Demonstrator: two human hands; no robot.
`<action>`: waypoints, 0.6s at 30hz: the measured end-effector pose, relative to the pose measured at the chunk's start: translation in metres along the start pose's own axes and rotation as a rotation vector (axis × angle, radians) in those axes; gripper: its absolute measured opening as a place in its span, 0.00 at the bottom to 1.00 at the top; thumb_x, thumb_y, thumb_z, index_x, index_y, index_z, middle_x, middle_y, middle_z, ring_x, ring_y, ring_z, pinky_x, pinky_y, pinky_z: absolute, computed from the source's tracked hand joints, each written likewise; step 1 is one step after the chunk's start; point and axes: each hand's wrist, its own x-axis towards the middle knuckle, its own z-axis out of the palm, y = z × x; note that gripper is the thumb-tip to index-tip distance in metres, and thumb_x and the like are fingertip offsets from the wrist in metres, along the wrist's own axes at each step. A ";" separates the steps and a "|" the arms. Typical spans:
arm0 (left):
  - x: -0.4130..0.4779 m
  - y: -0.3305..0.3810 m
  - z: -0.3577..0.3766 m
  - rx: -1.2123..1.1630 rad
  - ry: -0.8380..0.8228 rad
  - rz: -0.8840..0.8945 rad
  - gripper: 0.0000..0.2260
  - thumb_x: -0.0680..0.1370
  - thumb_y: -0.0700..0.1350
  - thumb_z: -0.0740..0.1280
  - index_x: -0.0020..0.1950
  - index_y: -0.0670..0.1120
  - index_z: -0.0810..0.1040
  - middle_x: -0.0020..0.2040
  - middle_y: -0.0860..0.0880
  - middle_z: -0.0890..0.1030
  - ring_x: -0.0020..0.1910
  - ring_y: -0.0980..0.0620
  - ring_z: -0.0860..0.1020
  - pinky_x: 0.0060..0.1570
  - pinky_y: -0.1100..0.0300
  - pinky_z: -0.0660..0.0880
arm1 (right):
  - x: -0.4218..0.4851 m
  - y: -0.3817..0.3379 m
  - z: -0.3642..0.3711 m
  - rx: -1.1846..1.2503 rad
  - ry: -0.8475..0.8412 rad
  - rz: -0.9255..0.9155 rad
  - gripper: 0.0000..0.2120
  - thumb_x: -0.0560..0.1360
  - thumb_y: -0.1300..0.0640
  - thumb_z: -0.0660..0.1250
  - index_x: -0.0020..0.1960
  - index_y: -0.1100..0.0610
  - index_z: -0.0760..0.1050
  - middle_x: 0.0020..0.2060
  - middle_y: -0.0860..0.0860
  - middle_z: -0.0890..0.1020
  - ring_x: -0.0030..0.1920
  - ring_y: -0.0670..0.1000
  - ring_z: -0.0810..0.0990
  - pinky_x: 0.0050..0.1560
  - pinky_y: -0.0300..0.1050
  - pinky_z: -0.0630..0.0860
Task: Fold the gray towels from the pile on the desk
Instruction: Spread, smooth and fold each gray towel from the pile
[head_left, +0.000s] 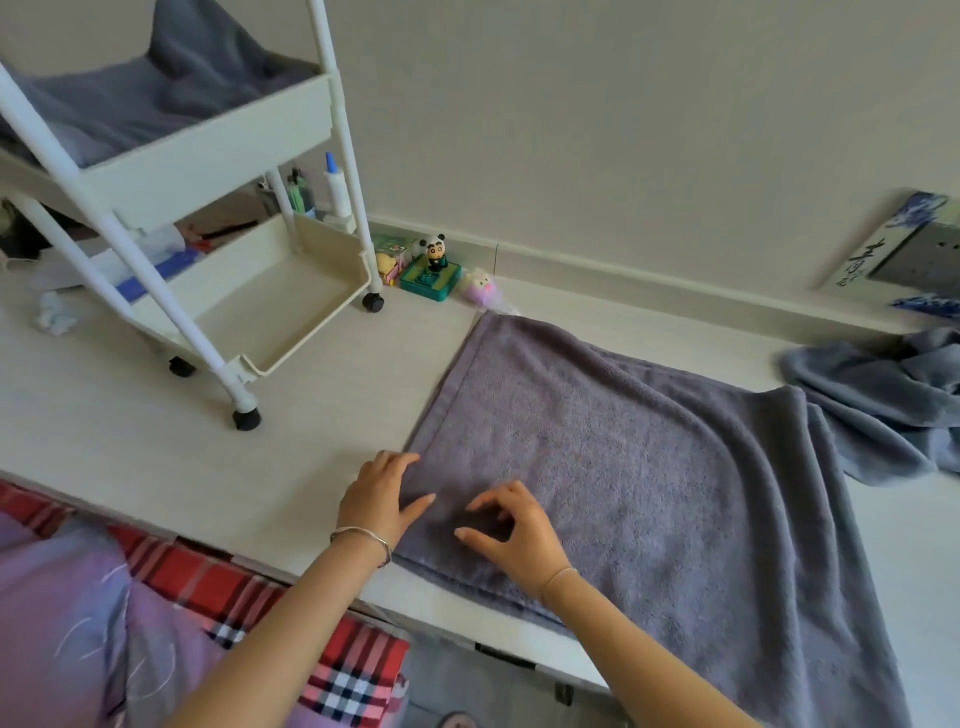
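Observation:
A large gray towel (623, 457) lies spread on the white desk (130, 431), its right part rumpled and hanging over the near edge. My left hand (382, 493) rests flat on the towel's left hem with straight fingers. My right hand (511, 530) hovers over or touches the towel just right of it, fingers loosely curled and spread, holding nothing. A crumpled pile of gray towel (883, 400) sits at the far right of the desk. More gray towels (156, 88) fill the top basket of a white cart.
The white wheeled cart (249, 291) stands on the desk at left. Small toy figures (434, 267) line the wall behind the towel. A wall socket and a sign (904, 249) are at the right. Plaid and purple bedding (182, 623) lies below the desk edge.

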 end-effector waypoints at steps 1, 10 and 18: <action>-0.004 -0.002 -0.001 0.017 -0.008 -0.056 0.23 0.74 0.55 0.68 0.66 0.50 0.70 0.63 0.50 0.71 0.61 0.48 0.71 0.52 0.53 0.73 | -0.005 0.002 0.007 -0.058 -0.006 -0.026 0.12 0.67 0.49 0.75 0.47 0.49 0.77 0.44 0.41 0.72 0.43 0.37 0.70 0.49 0.29 0.67; -0.021 -0.022 -0.013 -0.149 -0.024 -0.223 0.09 0.73 0.47 0.70 0.51 0.48 0.74 0.44 0.53 0.79 0.44 0.48 0.79 0.43 0.57 0.75 | -0.037 0.006 0.025 -0.538 0.073 -0.293 0.07 0.63 0.47 0.65 0.40 0.47 0.76 0.40 0.43 0.76 0.38 0.47 0.74 0.34 0.37 0.72; -0.026 -0.025 -0.024 -0.333 0.033 -0.175 0.09 0.72 0.41 0.72 0.47 0.51 0.74 0.36 0.57 0.77 0.39 0.52 0.78 0.38 0.61 0.71 | -0.033 -0.012 0.017 -0.495 0.136 -0.303 0.01 0.62 0.53 0.67 0.33 0.49 0.76 0.32 0.43 0.78 0.34 0.44 0.76 0.24 0.36 0.69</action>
